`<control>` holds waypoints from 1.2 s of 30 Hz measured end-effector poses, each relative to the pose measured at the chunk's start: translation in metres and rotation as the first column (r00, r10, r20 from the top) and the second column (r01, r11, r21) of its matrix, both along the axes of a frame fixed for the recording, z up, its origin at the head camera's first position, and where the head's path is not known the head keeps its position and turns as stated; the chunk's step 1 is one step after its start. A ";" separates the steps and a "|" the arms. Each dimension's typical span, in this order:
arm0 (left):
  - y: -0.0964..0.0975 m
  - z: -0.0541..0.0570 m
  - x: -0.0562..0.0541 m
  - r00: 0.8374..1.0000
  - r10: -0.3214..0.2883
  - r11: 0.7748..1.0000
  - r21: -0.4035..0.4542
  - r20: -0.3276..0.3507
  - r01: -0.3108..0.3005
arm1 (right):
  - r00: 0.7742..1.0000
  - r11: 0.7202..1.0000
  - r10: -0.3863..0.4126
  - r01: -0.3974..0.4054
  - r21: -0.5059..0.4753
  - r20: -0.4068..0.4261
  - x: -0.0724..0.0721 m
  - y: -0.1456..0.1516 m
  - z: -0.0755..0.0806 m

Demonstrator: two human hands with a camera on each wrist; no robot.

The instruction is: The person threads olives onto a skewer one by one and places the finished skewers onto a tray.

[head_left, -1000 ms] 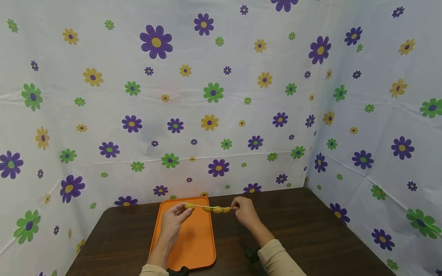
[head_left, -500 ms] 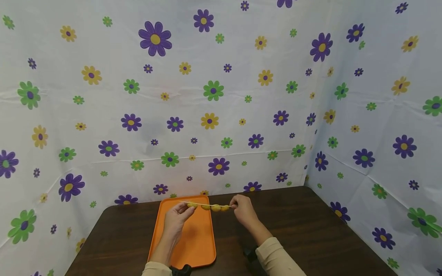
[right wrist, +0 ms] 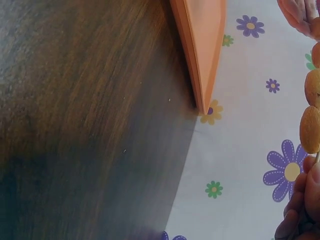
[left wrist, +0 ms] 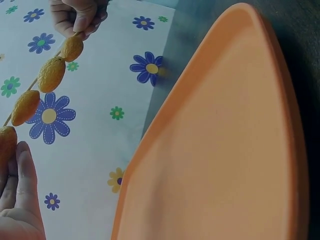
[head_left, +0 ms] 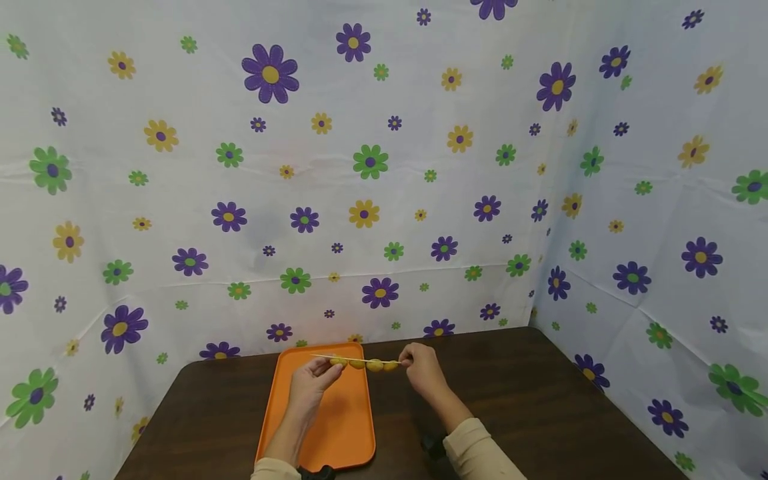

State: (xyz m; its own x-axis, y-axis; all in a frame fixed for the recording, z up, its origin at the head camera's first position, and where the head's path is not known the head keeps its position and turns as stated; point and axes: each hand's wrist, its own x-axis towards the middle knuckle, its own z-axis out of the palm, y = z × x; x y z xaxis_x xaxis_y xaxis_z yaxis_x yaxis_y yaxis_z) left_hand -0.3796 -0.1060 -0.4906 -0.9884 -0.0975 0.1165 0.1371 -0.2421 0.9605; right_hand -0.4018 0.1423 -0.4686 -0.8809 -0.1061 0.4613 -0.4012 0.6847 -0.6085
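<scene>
Several small, oval, orange-yellow fruits that look like kumquats point(head_left: 375, 365) sit in a row on a thin wooden skewer point(left wrist: 31, 85), held level over the tray's far part. My left hand point(head_left: 307, 390) pinches the leftmost kumquat point(left wrist: 6, 142) between thumb and fingers, and the bare tip of the skewer sticks out to the left past it. At the other end, my right hand point(head_left: 425, 370) pinches the skewer close beside the last fruit. The row of fruits now stands close together.
An orange tray point(head_left: 339, 433) lies under my left hand on a dark wooden table point(head_left: 528, 393). A white flower-print cloth point(head_left: 450, 287) hangs behind the table and along its right side.
My left hand has moved right, and the leftmost kumquat has slid along the skewer up to its neighbour, closing the gap. The right hand has stayed almost in place.
</scene>
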 end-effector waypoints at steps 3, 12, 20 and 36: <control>0.000 0.000 0.003 1.000 0.005 0.999 -0.033 0.014 -0.005 | 1.000 1.000 -0.009 0.009 -0.018 -0.011 0.000 0.001 -0.002; -0.028 0.005 0.014 0.999 -0.021 0.919 -0.394 0.028 0.031 | 0.998 0.996 -0.055 0.057 -0.066 0.023 -0.001 0.015 -0.003; -0.087 0.008 0.037 0.997 0.000 0.589 -0.806 0.075 0.060 | 0.992 0.991 -0.101 0.107 -0.081 0.073 -0.002 0.036 -0.011; -0.083 -0.010 0.050 0.988 -0.001 0.295 -0.944 0.155 0.149 | 0.993 0.996 -0.060 0.066 -0.055 0.104 0.001 0.030 -0.011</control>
State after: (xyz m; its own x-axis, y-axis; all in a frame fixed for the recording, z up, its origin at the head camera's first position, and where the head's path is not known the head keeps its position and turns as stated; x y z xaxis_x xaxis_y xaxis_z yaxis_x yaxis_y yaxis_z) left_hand -0.3294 -0.1892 -0.5010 -0.9962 0.0831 -0.0275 0.0560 0.8460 0.5302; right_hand -0.4009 0.1728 -0.4795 -0.9279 -0.0251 0.3721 -0.2922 0.6690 -0.6834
